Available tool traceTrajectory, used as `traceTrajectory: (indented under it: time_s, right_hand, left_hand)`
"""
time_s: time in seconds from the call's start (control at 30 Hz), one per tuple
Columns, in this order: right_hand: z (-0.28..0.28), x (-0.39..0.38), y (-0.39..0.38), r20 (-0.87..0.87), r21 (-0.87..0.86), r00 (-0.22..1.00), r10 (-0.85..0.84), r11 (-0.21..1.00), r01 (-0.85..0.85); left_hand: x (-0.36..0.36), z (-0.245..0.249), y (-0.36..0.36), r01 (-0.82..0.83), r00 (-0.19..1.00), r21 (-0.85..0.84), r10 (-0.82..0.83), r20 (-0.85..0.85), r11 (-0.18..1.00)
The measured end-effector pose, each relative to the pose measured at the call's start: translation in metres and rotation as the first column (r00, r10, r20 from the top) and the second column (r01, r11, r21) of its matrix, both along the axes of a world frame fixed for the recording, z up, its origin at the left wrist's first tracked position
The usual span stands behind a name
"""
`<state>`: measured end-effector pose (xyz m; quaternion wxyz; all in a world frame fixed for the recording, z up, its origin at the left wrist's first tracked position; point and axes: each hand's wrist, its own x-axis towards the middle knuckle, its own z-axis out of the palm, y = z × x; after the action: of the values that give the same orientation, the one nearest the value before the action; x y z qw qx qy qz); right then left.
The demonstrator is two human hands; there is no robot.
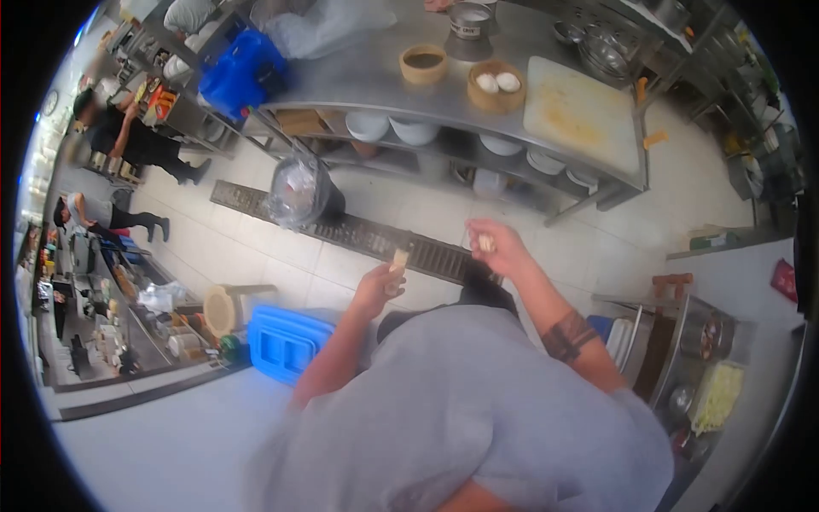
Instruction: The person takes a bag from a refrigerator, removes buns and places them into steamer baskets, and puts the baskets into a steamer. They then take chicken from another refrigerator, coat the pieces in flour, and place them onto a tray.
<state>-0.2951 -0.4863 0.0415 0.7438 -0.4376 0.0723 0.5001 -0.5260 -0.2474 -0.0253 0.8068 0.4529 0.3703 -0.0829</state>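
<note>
My left hand (375,290) is out in front of my body, its fingers closed on a small pale piece (400,257) that sticks up past the fingertips. To the right and slightly higher, my right hand (505,249) is curled, with another small pale piece (486,243) showing at its fingers. What either piece is made of cannot be made out. The hands are apart, above the floor. Beyond them, on a steel table (341,81), stands a bamboo steamer (495,101) with two white buns (497,83) in it.
A round wooden container (423,72) with a dark inside, a metal pot (471,24) and a stained cutting board (584,111) stand on the table. A lined bin (300,192) stands by a floor drain (367,237). Two people (128,136) are at the far left. A blue lid (286,341) lies near my left arm.
</note>
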Motion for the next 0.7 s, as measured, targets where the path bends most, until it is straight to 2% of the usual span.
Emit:
traceTrajectory:
  time_s: [0.03, 0.1, 0.2, 0.27, 0.33, 0.37, 0.47, 0.5, 0.53, 0.6, 0.7]
  right_hand:
    - [0.004, 0.033, 0.024, -0.004, 0.014, 0.999, -0.040, 0.999, 0.040]
    - [-0.004, 0.107, 0.074, 0.023, 0.073, 1.000, 0.007, 0.997, -0.008]
    - [0.009, 0.202, 0.157, 0.024, -0.016, 1.000, -0.005, 1.000, 0.005]
    - [0.007, 0.255, 0.208, 0.142, -0.096, 0.989, -0.038, 0.994, 0.052]
    - [0.003, 0.298, 0.252, 0.144, -0.130, 0.987, -0.070, 0.988, 0.088]
    - [0.001, 0.316, 0.272, 0.152, -0.160, 0.983, -0.107, 0.978, 0.131]
    - [-0.009, 0.349, 0.312, 0.167, -0.231, 0.974, -0.154, 0.954, 0.191]
    - [-0.005, 0.350, 0.320, 0.189, -0.308, 0.957, -0.219, 0.913, 0.269]
    - [-0.004, 0.351, 0.327, 0.190, -0.338, 0.957, -0.218, 0.901, 0.272]
    - [-0.002, 0.351, 0.336, 0.279, -0.429, 0.924, -0.261, 0.827, 0.364]
    - [0.003, 0.364, 0.355, 0.346, -0.467, 0.874, -0.341, 0.745, 0.476]
  left_hand:
    - [0.010, -0.004, 0.012, -0.033, 0.999, -0.023, 0.033, -0.005, 0.999]
    - [0.035, 0.020, 0.027, -0.070, 0.997, 0.032, 0.070, -0.017, 0.997]
    - [0.068, 0.039, 0.057, -0.143, 0.990, 0.065, 0.143, 0.002, 0.988]
    - [0.095, 0.041, 0.082, -0.201, 0.979, 0.057, 0.200, 0.023, 0.978]
    - [0.131, 0.039, 0.117, -0.248, 0.969, 0.058, 0.246, 0.033, 0.967]
    - [0.152, 0.035, 0.138, -0.222, 0.974, 0.013, 0.221, 0.054, 0.975]
    - [0.218, 0.017, 0.203, -0.130, 0.989, 0.065, 0.126, 0.072, 0.989]
    - [0.239, 0.013, 0.227, -0.065, 0.997, 0.084, 0.061, 0.047, 0.994]
    - [0.256, 0.010, 0.251, -0.006, 1.000, 0.099, 0.004, 0.016, 0.995]
    - [0.294, 0.012, 0.288, 0.041, 0.999, 0.075, -0.041, 0.004, 0.996]
    - [0.348, 0.017, 0.338, 0.162, 0.982, 0.089, -0.169, 0.078, 0.983]
